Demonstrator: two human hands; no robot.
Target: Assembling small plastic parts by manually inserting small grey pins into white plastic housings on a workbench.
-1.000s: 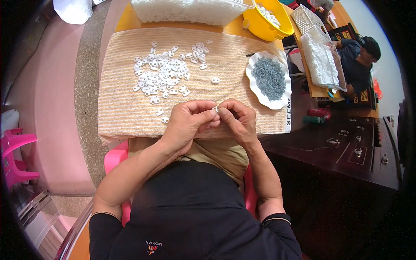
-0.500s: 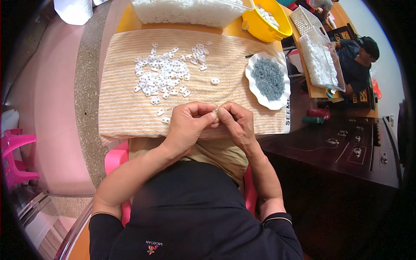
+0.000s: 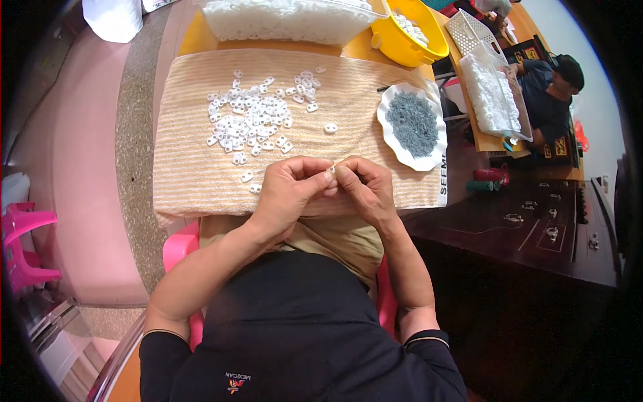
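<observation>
Grip on both sides is a tight pinch: left hand (image 3: 289, 189) and right hand (image 3: 368, 189) meet thumb-to-finger on one tiny pale piece (image 3: 333, 169), mostly hidden, over the table's (image 3: 360, 48) near edge. So that one's in progress, I'd say; can't tell how far. Just beyond sits a lone white piece (image 3: 330, 127) on the striped towel (image 3: 187, 171), maybe done, maybe not. Plenty looks left: a heap of white two-hole pieces (image 3: 248, 119) toward the left edge, plus loads of grey bits on a wavy white plate (image 3: 422, 163) by the right edge. Clear bin (image 3: 288, 35) at the far edge, yellow tub (image 3: 395, 48) at the far right corner, both holding white pieces.
</observation>
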